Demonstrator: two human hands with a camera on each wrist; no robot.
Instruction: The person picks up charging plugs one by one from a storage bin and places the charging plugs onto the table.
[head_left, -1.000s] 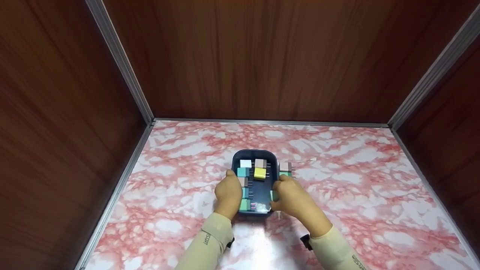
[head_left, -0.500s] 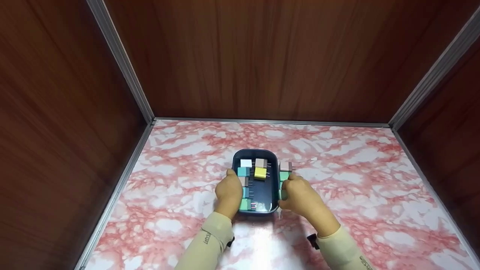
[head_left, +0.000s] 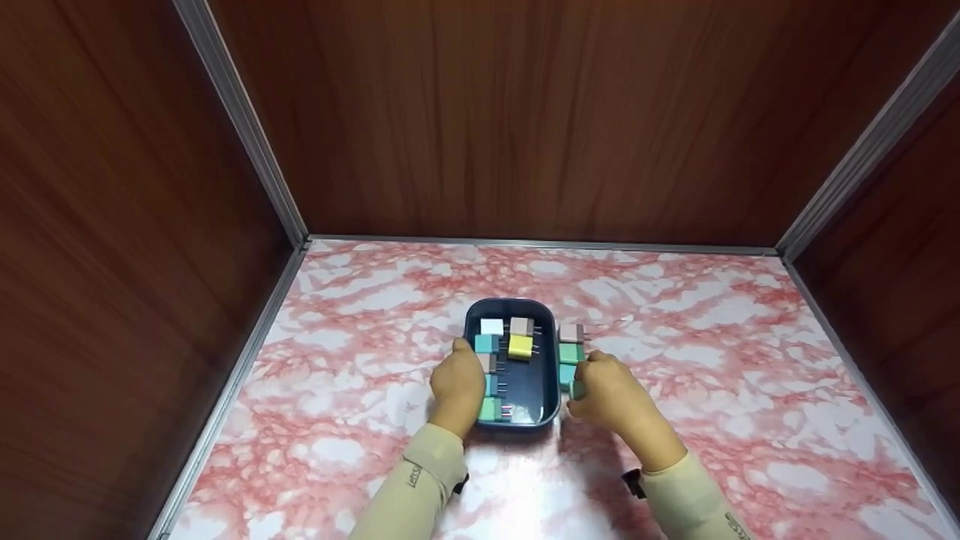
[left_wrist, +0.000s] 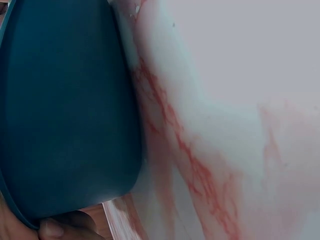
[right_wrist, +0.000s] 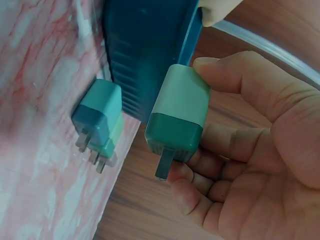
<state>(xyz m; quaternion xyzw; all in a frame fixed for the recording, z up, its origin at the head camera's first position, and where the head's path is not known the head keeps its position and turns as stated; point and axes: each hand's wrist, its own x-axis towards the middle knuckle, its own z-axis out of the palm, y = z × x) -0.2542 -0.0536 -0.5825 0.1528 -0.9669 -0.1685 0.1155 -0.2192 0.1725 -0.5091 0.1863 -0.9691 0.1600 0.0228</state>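
Note:
My left hand (head_left: pixel 457 384) grips the left side of a dark blue plastic box (head_left: pixel 512 427), its fingers at the rim in the left wrist view. My right hand (head_left: pixel 609 394) pinches a two-tone green charger plug (right_wrist: pixel 181 97) between thumb and fingers, just outside the box's right wall, metal prongs pointing away from the box. Beside that wall a row of chargers lies on the table: a pinkish one (head_left: pixel 571 333), a green one (head_left: pixel 571 353) and a teal one (head_left: pixel 567 376). Inside the box are a yellow charger (head_left: pixel 520 346), a white one (head_left: pixel 492 327) and several others, some partly hidden by my left hand.
The tabletop (head_left: pixel 360 330) has a red and white marbled surface. Brown wood-grain panels (head_left: pixel 525 120) with metal edge strips (head_left: pixel 240 112) enclose it at the back, left and right.
My right hand has carried the green charger from inside the box over the right rim to the outside, uncovering the green and teal chargers there. My left hand stays put.

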